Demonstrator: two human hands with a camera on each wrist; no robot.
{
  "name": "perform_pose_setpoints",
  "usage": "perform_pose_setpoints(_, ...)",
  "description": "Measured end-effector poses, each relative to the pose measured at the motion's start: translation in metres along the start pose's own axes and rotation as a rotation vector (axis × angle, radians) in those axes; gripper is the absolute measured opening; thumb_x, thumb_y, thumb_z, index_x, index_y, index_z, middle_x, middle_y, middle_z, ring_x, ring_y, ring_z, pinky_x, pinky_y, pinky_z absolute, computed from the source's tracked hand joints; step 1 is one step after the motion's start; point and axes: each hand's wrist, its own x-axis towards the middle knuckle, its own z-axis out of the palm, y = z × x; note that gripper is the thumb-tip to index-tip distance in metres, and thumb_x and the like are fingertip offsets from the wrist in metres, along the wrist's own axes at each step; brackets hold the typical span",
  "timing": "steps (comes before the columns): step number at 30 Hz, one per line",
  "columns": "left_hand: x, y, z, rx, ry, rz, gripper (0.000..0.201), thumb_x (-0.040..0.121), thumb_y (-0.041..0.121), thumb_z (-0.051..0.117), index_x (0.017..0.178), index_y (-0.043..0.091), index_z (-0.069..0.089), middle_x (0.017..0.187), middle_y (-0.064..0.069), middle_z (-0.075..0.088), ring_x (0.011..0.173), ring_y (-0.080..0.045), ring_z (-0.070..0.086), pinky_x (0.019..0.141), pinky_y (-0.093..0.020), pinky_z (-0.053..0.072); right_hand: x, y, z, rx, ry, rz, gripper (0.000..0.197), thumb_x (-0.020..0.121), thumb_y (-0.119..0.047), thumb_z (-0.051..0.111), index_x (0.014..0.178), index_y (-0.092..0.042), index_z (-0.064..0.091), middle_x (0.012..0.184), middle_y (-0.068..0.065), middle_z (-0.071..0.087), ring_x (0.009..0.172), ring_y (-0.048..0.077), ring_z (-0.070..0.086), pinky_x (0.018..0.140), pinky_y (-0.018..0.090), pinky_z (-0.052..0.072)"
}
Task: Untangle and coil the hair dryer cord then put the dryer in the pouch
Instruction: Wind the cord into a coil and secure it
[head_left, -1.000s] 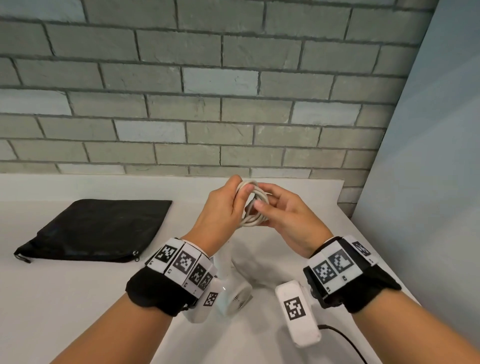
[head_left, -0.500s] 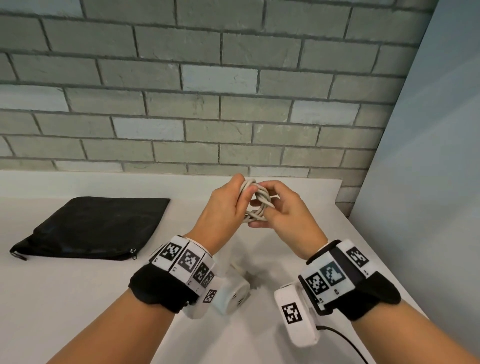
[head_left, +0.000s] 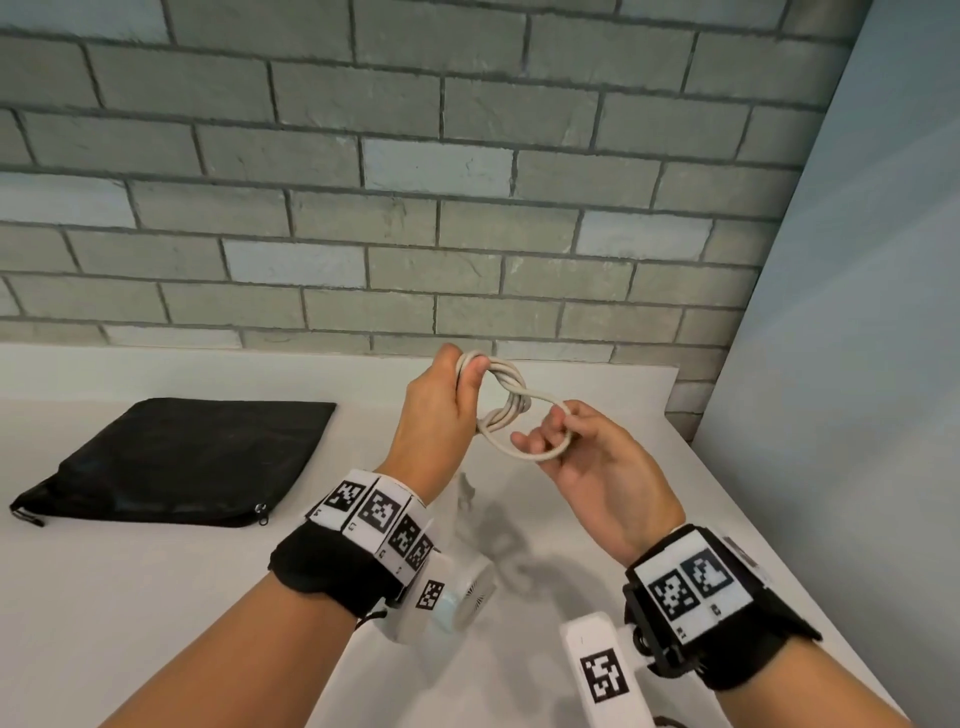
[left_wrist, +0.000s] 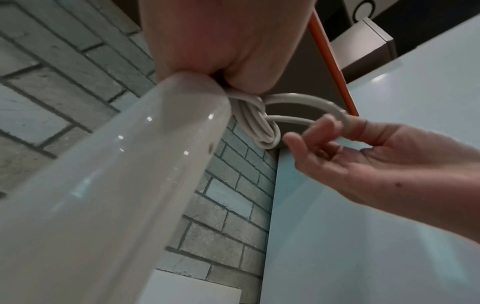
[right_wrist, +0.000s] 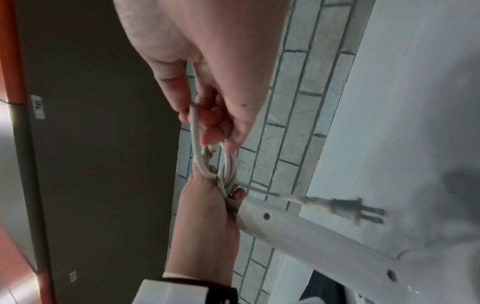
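The white cord (head_left: 511, 408) is wound into a small bundle, cinched in the middle, and is held up above the table. My left hand (head_left: 465, 374) grips one end of the bundle together with the top of the dryer handle (left_wrist: 130, 185). The white hair dryer (head_left: 462, 597) hangs below that wrist. My right hand (head_left: 558, 426) pinches a single loop (left_wrist: 311, 102) drawn out of the bundle to the right. In the right wrist view the plug (right_wrist: 358, 209) dangles blurred beside the handle (right_wrist: 311, 242). The black pouch (head_left: 176, 462) lies flat at the left.
The white table (head_left: 130, 597) runs back to a grey brick wall (head_left: 467, 208). A pale blue panel (head_left: 857, 364) closes off the right side. The pouch's zip pull (head_left: 262, 512) faces me.
My hands have parted. The right hand has drawn one cord loop out to the right and downward, away from the bundle in the left hand. The pouch has not moved.
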Motion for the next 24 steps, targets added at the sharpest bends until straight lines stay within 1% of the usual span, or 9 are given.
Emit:
perform_pose_setpoints(3,0.001,-0.002,-0.002,0.013,0.022,0.001,0.024,0.096,0.03,0.036,0.083,0.011,0.041,0.056,0.004,0.043,0.049,-0.008,0.042,0.046,-0.012,0.036,-0.002,-0.007,-0.002,-0.104,0.031,0.054,0.019,0.089,-0.012,0.04,0.075,-0.006,0.051,0.049,-0.005,0.033,0.043,0.009,0.033,0.045,0.021,0.042)
perform_pose_setpoints(5,0.003,-0.004,-0.004,0.017,0.029,-0.003,0.024,0.097,0.029,0.036,0.083,0.01,0.041,0.059,0.005,0.044,0.052,-0.007,0.042,0.048,-0.01,0.036,-0.005,-0.013,-0.007,-0.252,0.005,0.051,0.02,0.087,-0.018,0.044,0.084,-0.003,0.057,0.047,-0.006,0.03,0.039,0.006,0.029,0.038,0.018,0.034)
perform_pose_setpoints(8,0.007,-0.01,-0.01,0.032,0.061,-0.039,0.023,0.097,0.028,0.035,0.085,0.01,0.042,0.062,0.006,0.044,0.057,-0.005,0.043,0.051,-0.008,0.037,-0.012,-0.022,-0.015,-0.303,-0.048,0.005,0.025,0.082,-0.024,0.048,0.086,-0.002,0.058,0.047,-0.005,0.032,0.042,0.009,0.036,0.054,0.025,0.052)
perform_pose_setpoints(10,0.01,-0.013,-0.012,0.027,0.058,-0.058,0.023,0.097,0.028,0.035,0.085,0.01,0.043,0.065,0.007,0.045,0.06,-0.004,0.044,0.053,-0.006,0.036,-0.016,-0.03,-0.019,-0.273,-0.068,-0.024,0.026,0.079,-0.028,0.053,0.082,-0.004,0.061,0.047,-0.005,0.034,0.041,0.01,0.037,0.058,0.026,0.052)
perform_pose_setpoints(13,0.008,-0.013,-0.008,0.038,0.041,-0.048,0.026,0.097,0.028,0.034,0.083,0.008,0.044,0.066,0.006,0.045,0.061,-0.004,0.043,0.055,-0.006,0.036,-0.02,-0.039,-0.019,-0.272,-0.099,-0.042,0.027,0.076,-0.031,0.054,0.083,-0.008,0.065,0.045,-0.007,0.035,0.035,0.004,0.026,0.04,0.017,0.033)
perform_pose_setpoints(16,0.009,-0.013,-0.006,-0.029,0.035,-0.105,0.023,0.097,0.03,0.035,0.086,0.012,0.046,0.07,0.007,0.051,0.057,-0.004,0.047,0.051,-0.007,0.038,-0.024,-0.041,-0.013,-0.288,-0.133,-0.029,0.03,0.075,-0.032,0.053,0.092,-0.012,0.068,0.046,-0.006,0.037,0.036,0.002,0.021,0.036,0.013,0.021)
perform_pose_setpoints(19,0.012,-0.013,-0.013,-0.255,0.036,-0.238,0.023,0.096,0.033,0.036,0.082,0.019,0.049,0.068,0.007,0.056,0.049,-0.001,0.051,0.045,-0.008,0.039,-0.024,-0.039,-0.016,-0.447,-0.128,0.018,0.03,0.083,-0.026,0.047,0.1,-0.008,0.064,0.046,-0.005,0.032,0.037,0.004,0.02,0.037,0.015,0.015)
perform_pose_setpoints(22,0.01,-0.011,-0.018,-0.35,0.034,-0.291,0.029,0.096,0.034,0.036,0.072,0.022,0.044,0.062,0.004,0.046,0.05,-0.005,0.045,0.042,-0.009,0.035,-0.02,-0.029,-0.033,-0.792,-0.074,0.068,0.023,0.094,-0.01,0.039,0.097,-0.008,0.062,0.047,-0.006,0.034,0.039,0.006,0.03,0.04,0.016,0.027)
perform_pose_setpoints(24,0.007,-0.009,-0.017,-0.373,0.016,-0.271,0.029,0.097,0.033,0.035,0.071,0.021,0.041,0.061,0.003,0.041,0.046,0.0,0.043,0.045,-0.01,0.037,-0.015,-0.02,-0.037,-1.008,-0.098,0.061,0.025,0.094,-0.001,0.038,0.097,-0.013,0.06,0.061,-0.003,0.05,0.051,0.005,0.047,0.054,0.016,0.041)
